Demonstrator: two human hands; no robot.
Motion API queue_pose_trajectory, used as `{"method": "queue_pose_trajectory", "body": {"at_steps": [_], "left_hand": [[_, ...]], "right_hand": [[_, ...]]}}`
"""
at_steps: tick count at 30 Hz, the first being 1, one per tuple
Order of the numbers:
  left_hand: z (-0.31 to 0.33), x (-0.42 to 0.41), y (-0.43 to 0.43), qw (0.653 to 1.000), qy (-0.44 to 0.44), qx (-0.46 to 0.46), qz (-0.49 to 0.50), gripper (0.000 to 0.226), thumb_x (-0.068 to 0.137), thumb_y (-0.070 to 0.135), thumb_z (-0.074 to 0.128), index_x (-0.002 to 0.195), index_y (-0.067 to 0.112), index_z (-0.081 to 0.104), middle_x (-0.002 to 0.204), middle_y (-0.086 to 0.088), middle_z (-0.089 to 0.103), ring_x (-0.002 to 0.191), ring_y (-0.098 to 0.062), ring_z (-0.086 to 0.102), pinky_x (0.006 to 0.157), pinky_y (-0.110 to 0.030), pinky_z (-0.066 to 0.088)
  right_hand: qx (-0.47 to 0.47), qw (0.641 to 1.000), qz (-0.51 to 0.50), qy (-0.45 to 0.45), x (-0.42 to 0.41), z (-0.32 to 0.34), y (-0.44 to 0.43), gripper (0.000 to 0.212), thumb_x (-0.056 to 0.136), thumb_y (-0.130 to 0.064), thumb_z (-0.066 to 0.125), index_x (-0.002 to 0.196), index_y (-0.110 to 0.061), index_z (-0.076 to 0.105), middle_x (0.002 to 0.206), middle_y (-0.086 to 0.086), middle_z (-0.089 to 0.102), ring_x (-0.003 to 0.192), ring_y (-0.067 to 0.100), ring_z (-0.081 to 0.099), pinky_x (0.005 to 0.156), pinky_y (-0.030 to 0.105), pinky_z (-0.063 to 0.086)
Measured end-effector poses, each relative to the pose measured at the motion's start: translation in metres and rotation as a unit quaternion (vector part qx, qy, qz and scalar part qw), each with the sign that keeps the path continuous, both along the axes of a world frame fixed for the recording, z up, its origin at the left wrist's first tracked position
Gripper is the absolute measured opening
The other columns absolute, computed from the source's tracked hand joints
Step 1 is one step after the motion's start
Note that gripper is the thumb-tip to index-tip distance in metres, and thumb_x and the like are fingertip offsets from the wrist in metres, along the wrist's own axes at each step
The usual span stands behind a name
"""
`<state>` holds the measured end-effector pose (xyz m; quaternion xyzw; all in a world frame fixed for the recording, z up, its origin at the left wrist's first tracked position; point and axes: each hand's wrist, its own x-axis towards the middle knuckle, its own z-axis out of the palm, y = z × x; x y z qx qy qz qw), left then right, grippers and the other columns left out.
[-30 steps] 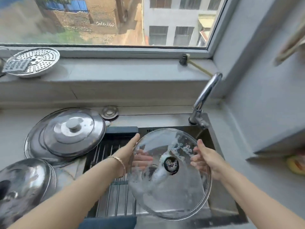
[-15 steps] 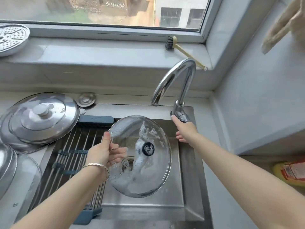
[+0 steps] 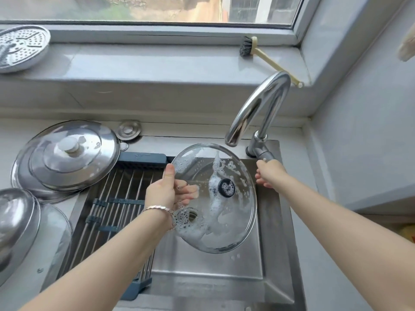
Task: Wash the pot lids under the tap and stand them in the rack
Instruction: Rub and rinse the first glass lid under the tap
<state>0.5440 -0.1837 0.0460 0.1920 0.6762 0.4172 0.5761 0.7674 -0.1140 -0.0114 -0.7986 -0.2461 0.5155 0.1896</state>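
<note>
A soapy glass pot lid (image 3: 235, 221) with a dark knob hangs tilted over the sink (image 3: 272, 243), just below the spout of the chrome tap (image 3: 258, 108). My left hand (image 3: 166, 191) grips its left rim, thumb on top, fingers behind the glass. My right hand (image 3: 268, 173) is closed on the tap's handle at the tap base. No water is visible from the spout. A roll-up rack (image 3: 121, 198) of metal rods covers the sink's left half. Steel lids (image 3: 74, 156) lie stacked on the counter at the left.
More steel lids (image 3: 15, 227) sit at the near left edge. A small metal disc (image 3: 129, 129) lies behind the rack. On the windowsill are a perforated steamer plate (image 3: 22, 47) and a dish brush (image 3: 249, 47). A wall rises close on the right.
My right hand let go of the glass lid and went to the tap handle; the spout has swung over the sink. My left hand alone now holds the lid, raised closer to the spout.
</note>
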Motion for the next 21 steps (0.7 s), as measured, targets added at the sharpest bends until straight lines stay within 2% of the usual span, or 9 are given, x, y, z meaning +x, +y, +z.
{"method": "queue_pose_trajectory", "body": {"at_steps": [3,5,9,12,15,16,18,19,21], "left_hand": [[-0.003,0.0,0.002,1.0,-0.001,-0.011,0.008,0.046,0.091,0.047,0.045,0.068,0.007,0.049,0.073,-0.022,0.069,0.037,-0.015,0.059,0.032,-0.014,0.041],[-0.003,0.0,0.003,1.0,0.002,-0.015,0.011,0.046,0.091,0.048,0.045,0.068,0.007,0.049,0.08,-0.024,0.069,0.039,-0.016,0.058,0.032,-0.015,0.041],[0.0,-0.002,0.001,1.0,-0.02,-0.013,0.018,0.045,0.091,0.047,0.044,0.07,0.007,0.046,0.056,-0.01,0.07,0.036,-0.014,0.059,0.031,-0.014,0.041],[0.001,-0.004,0.0,0.999,-0.023,-0.016,0.02,0.044,0.091,0.047,0.044,0.07,0.008,0.046,0.053,-0.008,0.069,0.034,-0.013,0.058,0.031,-0.013,0.041],[0.004,-0.004,0.0,0.999,-0.025,-0.018,0.023,0.045,0.091,0.047,0.044,0.069,0.008,0.047,0.051,-0.007,0.068,0.032,-0.011,0.056,0.031,-0.013,0.04],[0.004,-0.005,0.0,0.999,-0.024,-0.018,0.026,0.046,0.091,0.047,0.043,0.068,0.008,0.047,0.05,-0.006,0.068,0.032,-0.011,0.056,0.031,-0.013,0.04],[0.005,-0.007,-0.001,0.999,-0.022,-0.019,0.033,0.047,0.091,0.048,0.043,0.067,0.007,0.048,0.05,-0.007,0.068,0.032,-0.011,0.056,0.032,-0.013,0.039],[0.006,-0.007,-0.002,0.999,-0.024,-0.02,0.038,0.048,0.091,0.048,0.043,0.067,0.007,0.048,0.051,-0.007,0.068,0.032,-0.012,0.056,0.032,-0.014,0.039],[0.008,-0.009,-0.004,0.998,-0.03,-0.022,0.047,0.047,0.091,0.048,0.043,0.068,0.007,0.048,0.05,-0.008,0.068,0.033,-0.014,0.054,0.032,-0.014,0.039]], "right_hand": [[0.027,0.999,0.029,-0.009,0.001,-0.003,-0.001,0.024,0.096,-0.019,0.039,0.075,-0.01,0.048,0.074,0.009,0.054,0.046,0.013,0.049,0.038,0.017,0.038],[0.02,1.0,0.007,-0.011,0.001,-0.004,-0.003,0.019,0.095,-0.018,0.038,0.085,-0.006,0.049,0.068,0.005,0.052,0.052,0.013,0.044,0.034,0.014,0.036],[0.019,0.998,0.02,-0.057,0.002,-0.013,-0.003,0.025,0.09,-0.018,0.037,0.071,-0.01,0.05,0.074,0.007,0.058,0.05,0.017,0.046,0.047,0.023,0.034],[0.026,0.997,0.03,-0.068,0.005,-0.016,-0.005,0.025,0.091,-0.02,0.036,0.076,-0.008,0.052,0.07,0.006,0.057,0.051,0.017,0.046,0.049,0.024,0.033],[0.036,0.988,0.069,-0.132,0.002,-0.008,-0.01,0.041,0.095,-0.035,0.031,0.075,-0.007,0.052,0.086,0.014,0.06,0.069,0.027,0.054,0.065,0.03,0.044],[0.031,0.982,0.09,-0.163,-0.002,-0.003,-0.015,0.048,0.094,-0.043,0.028,0.08,-0.006,0.054,0.093,0.015,0.06,0.08,0.03,0.056,0.075,0.033,0.045],[0.048,0.975,0.131,-0.171,-0.019,0.015,-0.032,0.06,0.091,-0.056,0.029,0.109,-0.005,0.055,0.11,0.014,0.059,0.099,0.031,0.058,0.086,0.033,0.045],[0.08,0.975,0.159,-0.133,-0.034,0.028,-0.043,0.061,0.09,-0.058,0.033,0.12,-0.009,0.05,0.112,0.01,0.059,0.099,0.028,0.061,0.082,0.028,0.046],[0.164,0.961,0.223,-0.016,-0.064,0.053,-0.069,0.043,0.09,-0.054,0.043,0.117,-0.02,0.047,0.093,0.003,0.062,0.066,0.013,0.064,0.056,0.018,0.047]]}}
